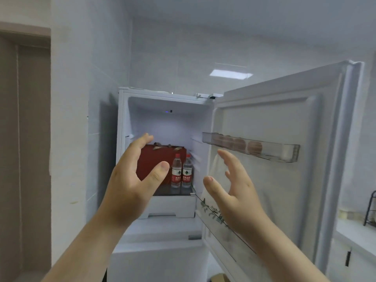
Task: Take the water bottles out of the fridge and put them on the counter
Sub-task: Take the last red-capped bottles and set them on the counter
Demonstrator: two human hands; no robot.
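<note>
The white fridge [162, 98] stands open, its door [284, 119] swung out to the right. Two clear water bottles with red caps and red labels stand side by side on the glass shelf: one [176, 171] on the left, the other [187, 170] on the right. A third cap may show behind them, blurred. My left hand [132, 176] is raised in front of the shelf, fingers spread, holding nothing. My right hand [230, 184] is up in front of the door's inner face, also spread and empty. Both hands are short of the bottles.
A red box [156, 157] fills the shelf left of the bottles, partly behind my left hand. A door tray [252, 146] holds several brown eggs. A white counter [354, 233] with a black wire rack [371, 208] lies at the far right. A brown door [24, 139] is at left.
</note>
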